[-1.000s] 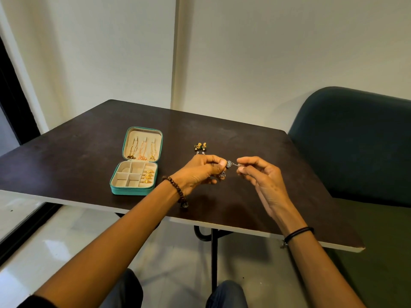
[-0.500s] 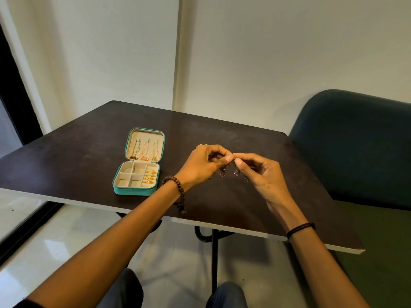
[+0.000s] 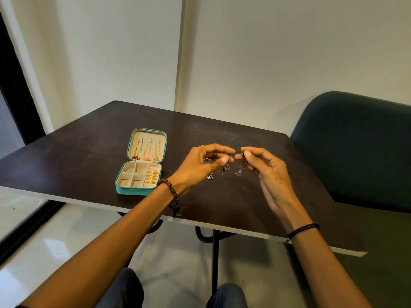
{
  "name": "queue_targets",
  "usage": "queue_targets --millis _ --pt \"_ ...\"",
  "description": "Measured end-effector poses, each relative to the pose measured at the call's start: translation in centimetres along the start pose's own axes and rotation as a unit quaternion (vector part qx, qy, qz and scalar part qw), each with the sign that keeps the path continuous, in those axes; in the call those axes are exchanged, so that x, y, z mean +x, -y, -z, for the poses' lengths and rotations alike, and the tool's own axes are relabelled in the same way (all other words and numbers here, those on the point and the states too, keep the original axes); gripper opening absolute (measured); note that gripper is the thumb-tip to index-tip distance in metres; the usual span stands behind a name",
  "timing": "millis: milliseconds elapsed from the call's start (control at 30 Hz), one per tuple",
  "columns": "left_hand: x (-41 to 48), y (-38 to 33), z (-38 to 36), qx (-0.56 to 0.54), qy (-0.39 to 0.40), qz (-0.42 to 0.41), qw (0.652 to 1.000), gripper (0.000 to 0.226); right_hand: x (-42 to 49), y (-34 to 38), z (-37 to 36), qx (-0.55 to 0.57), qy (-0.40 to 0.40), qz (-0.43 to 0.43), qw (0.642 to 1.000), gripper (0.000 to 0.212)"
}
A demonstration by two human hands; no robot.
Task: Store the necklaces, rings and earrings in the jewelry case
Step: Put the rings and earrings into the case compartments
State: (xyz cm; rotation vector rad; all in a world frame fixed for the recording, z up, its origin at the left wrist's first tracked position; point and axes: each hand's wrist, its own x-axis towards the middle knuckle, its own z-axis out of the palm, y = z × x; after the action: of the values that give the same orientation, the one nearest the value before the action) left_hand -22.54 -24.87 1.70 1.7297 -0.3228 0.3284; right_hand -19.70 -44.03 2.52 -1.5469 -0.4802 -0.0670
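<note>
An open teal jewelry case (image 3: 124,189) lies on the dark table (image 3: 89,152), with three necklaces (image 3: 145,151) hanging in its lid and gold rings (image 3: 152,176) in its right-hand slots. To the right of the case, my left hand (image 3: 200,167) pinches a silver dangling earring (image 3: 225,168) between thumb and forefinger. My right hand (image 3: 264,167) pinches a second silver earring (image 3: 241,168) the same way. The two earrings hang a little apart above the table. Another small earring (image 3: 210,177) lies on the table under my left hand.
A dark green upholstered chair (image 3: 355,147) stands at the table's right side. Beyond the table are a pale wall and, at the far left, a dark door frame (image 3: 13,90). My knees show below the table's front edge.
A second ago both hands held one silver piece together. The hands have since drawn slightly apart, each now with its own earring hanging from the fingertips. The black-and-gold earrings are now hidden behind my left hand.
</note>
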Motion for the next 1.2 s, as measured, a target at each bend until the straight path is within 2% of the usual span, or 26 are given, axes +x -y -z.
queue_targets --millis 133,300,433,600,833,1200 --pt "-0.1 0.3 -0.1 -0.008 -0.007 0.015 1.000 0.022 0.3 -0.1 -0.3 0.014 -0.010 -0.024 1.000 0.020" --pt "0.2 0.3 -0.4 -0.055 -0.057 0.030 0.996 0.019 0.7 0.0 -0.2 0.053 -0.018 -0.055 0.997 0.013" --pt "0.4 0.2 -0.3 -0.067 -0.070 0.040 0.995 0.026 0.8 0.1 -0.1 0.065 -0.015 -0.059 0.996 0.012" --pt "0.3 0.2 -0.2 -0.092 -0.058 0.048 0.993 0.034 0.6 0.5 -0.1 0.048 0.005 -0.054 0.997 0.013" --pt "-0.1 0.2 -0.4 -0.086 -0.048 0.057 0.994 0.031 0.5 0.3 -0.3 0.014 0.003 -0.049 0.999 0.016" --pt "0.2 -1.3 1.1 -0.118 -0.086 0.052 0.988 0.028 1.0 1.2 -1.3 0.006 0.023 -0.044 0.999 0.015"
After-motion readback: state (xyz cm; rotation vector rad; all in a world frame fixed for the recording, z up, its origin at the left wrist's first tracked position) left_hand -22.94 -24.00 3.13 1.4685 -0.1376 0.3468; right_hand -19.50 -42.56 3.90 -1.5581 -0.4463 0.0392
